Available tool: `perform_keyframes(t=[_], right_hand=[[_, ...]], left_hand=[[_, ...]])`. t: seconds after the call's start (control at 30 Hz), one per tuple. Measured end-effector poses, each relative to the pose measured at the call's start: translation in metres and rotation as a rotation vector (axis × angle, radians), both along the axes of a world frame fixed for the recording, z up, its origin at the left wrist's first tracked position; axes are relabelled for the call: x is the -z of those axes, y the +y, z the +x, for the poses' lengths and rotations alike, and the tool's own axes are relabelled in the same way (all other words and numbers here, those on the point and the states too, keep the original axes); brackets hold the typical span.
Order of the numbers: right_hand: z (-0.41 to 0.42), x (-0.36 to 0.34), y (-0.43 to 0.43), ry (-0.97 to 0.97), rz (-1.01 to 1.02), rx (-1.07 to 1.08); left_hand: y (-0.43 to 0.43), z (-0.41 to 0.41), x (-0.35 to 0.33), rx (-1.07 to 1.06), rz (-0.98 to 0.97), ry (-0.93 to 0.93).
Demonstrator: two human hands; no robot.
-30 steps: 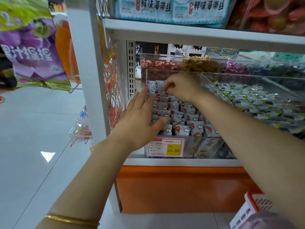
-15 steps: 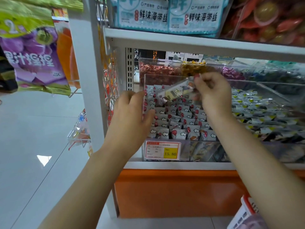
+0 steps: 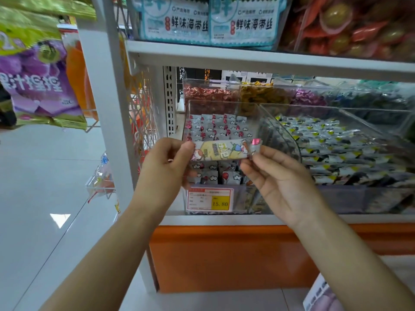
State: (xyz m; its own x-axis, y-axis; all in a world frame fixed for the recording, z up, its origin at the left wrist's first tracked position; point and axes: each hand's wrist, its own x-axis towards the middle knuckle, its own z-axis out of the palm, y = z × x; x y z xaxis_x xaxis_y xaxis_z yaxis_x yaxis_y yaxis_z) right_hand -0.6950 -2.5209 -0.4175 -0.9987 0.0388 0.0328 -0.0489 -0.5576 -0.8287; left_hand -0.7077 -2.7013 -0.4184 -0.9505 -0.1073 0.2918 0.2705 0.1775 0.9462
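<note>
Both hands holding one snack packet (image 3: 221, 150) flat: left hand (image 3: 167, 169) is pinching its left end, right hand (image 3: 281, 176) pinching its right end, above clear bin (image 3: 253, 108).

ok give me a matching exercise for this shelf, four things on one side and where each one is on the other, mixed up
Things:
1 snack packet
2 price tag
3 blue-and-white bags
4 purple bag

Places:
a on the upper shelf
b hanging at the far left
c held between the left hand and the right hand
d on the front of the clear bin

Pairs: 1-c; 2-d; 3-a; 4-b
</note>
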Motion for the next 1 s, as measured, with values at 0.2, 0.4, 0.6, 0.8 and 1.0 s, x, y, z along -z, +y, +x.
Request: perform_keyframes(t=[0.2,0.4,0.6,0.8,1.0], right_hand=[[0.0001,-0.0001,-0.0014,-0.04,-0.071,-0.01],[-0.0041,-0.0007,0.0007,-0.116,-0.209,0.059],[-0.0041,-0.0006,0.0032,-0.123,-0.267,0.083],[-0.0056,0.0037,0.0023,-0.116,-0.195,0.142],[-0.0033,0.005,0.0066,0.074,0.291,0.173]], left_hand=[[-0.0043,-0.0007,0.0009,0.047,0.307,-0.136],[-0.0054,-0.0034,-0.0036,0.26,0.605,-0.236],[-0.0078,-0.0006,-0.0048,0.281,0.455,-0.181],[-0.0065,0.0021,-0.004,0.234,0.243,-0.079],[-0.0085,0.0035,-0.0066,0.228,0.159,-0.018]])
